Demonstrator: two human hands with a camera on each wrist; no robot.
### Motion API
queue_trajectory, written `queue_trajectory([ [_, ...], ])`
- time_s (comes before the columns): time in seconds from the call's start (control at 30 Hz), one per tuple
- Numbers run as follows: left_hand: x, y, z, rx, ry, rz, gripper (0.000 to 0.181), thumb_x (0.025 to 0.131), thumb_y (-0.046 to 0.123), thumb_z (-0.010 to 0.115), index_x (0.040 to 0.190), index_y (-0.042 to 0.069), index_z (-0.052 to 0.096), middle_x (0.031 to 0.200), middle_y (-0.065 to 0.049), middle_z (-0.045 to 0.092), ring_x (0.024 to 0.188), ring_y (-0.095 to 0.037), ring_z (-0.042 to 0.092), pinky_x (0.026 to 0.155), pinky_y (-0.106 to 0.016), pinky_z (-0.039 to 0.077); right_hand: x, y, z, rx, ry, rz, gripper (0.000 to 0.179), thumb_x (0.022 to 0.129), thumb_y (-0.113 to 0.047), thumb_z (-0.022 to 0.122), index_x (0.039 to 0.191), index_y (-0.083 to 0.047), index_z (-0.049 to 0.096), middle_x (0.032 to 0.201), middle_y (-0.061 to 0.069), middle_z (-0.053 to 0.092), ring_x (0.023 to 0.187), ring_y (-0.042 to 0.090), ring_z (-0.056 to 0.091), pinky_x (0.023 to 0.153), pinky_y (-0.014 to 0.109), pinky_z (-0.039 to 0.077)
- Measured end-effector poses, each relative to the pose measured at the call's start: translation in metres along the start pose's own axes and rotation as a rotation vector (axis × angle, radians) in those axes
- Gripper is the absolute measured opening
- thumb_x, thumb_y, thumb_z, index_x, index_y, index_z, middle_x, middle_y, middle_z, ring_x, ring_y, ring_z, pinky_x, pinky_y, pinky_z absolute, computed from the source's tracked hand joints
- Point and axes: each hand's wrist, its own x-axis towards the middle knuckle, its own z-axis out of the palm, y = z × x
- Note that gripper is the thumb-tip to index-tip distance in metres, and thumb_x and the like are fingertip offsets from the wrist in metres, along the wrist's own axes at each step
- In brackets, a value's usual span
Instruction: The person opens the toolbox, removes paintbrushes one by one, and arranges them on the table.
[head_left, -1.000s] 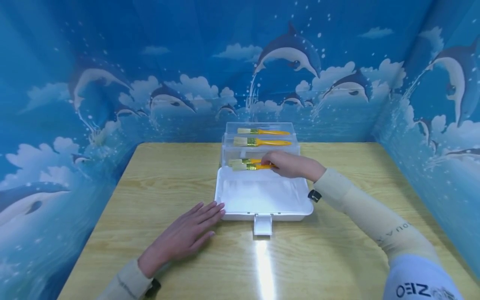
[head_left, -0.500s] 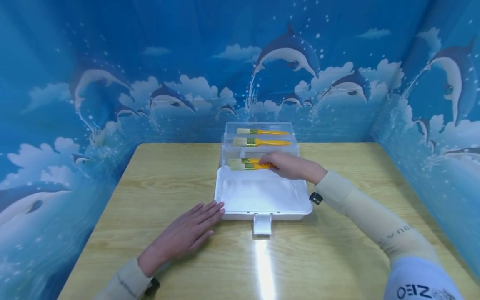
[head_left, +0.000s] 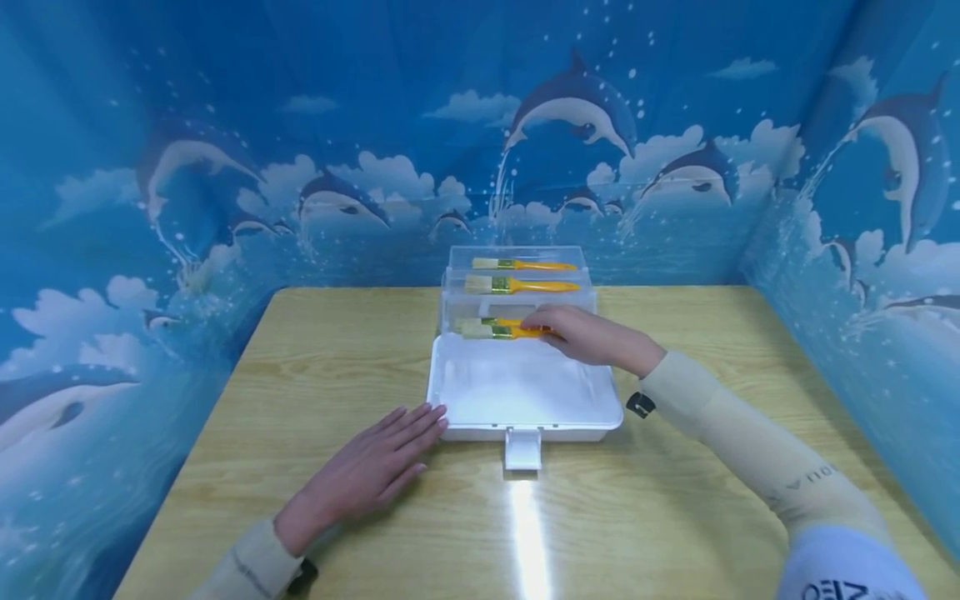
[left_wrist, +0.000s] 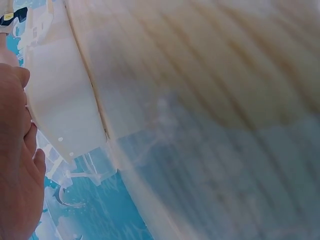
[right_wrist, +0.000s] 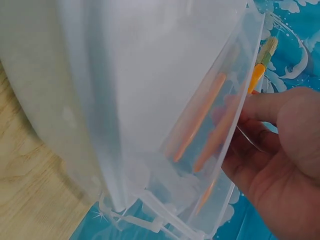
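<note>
In the head view my right hand [head_left: 581, 335] pinches the yellow handle of a flat paintbrush [head_left: 491, 332] over the lowest clear tray of an opened white box [head_left: 525, 392]. Its pale bristles point left. Just behind it shows part of a second paintbrush [head_left: 491, 322]; my fingers hide both handle ends. The right wrist view shows thumb and fingers at the tray wall, with the held brush's bristles [right_wrist: 270, 46] beyond. My left hand [head_left: 367, 467] lies with fingers straight, its fingertips touching the box's front left corner.
Stepped clear trays [head_left: 459, 300] rise at the back of the box, bearing a larger paintbrush [head_left: 525, 285] and a thinner paintbrush [head_left: 528, 265]. A white latch [head_left: 522, 450] hangs at the front. The wooden table [head_left: 330, 350] ends at a blue dolphin curtain [head_left: 390, 100].
My right wrist and forearm have shifted slightly right and toward me, while the fingers stay at the brush handle. My left hand stays at the box corner.
</note>
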Motion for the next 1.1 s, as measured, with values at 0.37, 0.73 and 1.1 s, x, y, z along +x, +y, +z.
queue_trajectory([
  [0.37,0.0,-0.001,0.002,0.013,0.029,0.016,0.064,0.107,0.035,0.049,0.163,0.017,0.021,0.171,0.002,0.015,0.156,-0.017,0.019,0.129,-0.041,0.016,-0.013,0.002,0.001,0.034,0.073,-0.001,0.036,0.102,-0.005,0.06,0.137,-0.01,0.063,0.125,0.004,0.067,0.117,0.019,0.064,0.1,0.04,0.057],
  [0.73,0.001,-0.001,0.001,0.008,0.054,0.029,0.065,0.106,0.035,0.051,0.162,0.016,0.023,0.17,0.001,0.017,0.156,-0.018,0.021,0.128,-0.042,0.017,-0.021,0.001,0.002,0.033,0.103,0.019,0.037,0.102,-0.006,0.06,0.138,-0.012,0.063,0.122,0.002,0.066,0.112,0.017,0.063,0.095,0.039,0.058],
  [1.1,0.001,-0.002,0.003,0.027,0.095,0.055,0.065,0.105,0.034,0.054,0.161,0.014,0.028,0.169,-0.001,0.023,0.154,-0.02,0.026,0.128,-0.04,0.018,-0.033,0.004,0.002,0.06,0.133,0.03,0.039,0.102,-0.005,0.059,0.14,-0.012,0.061,0.126,0.004,0.065,0.113,0.02,0.062,0.094,0.04,0.059],
])
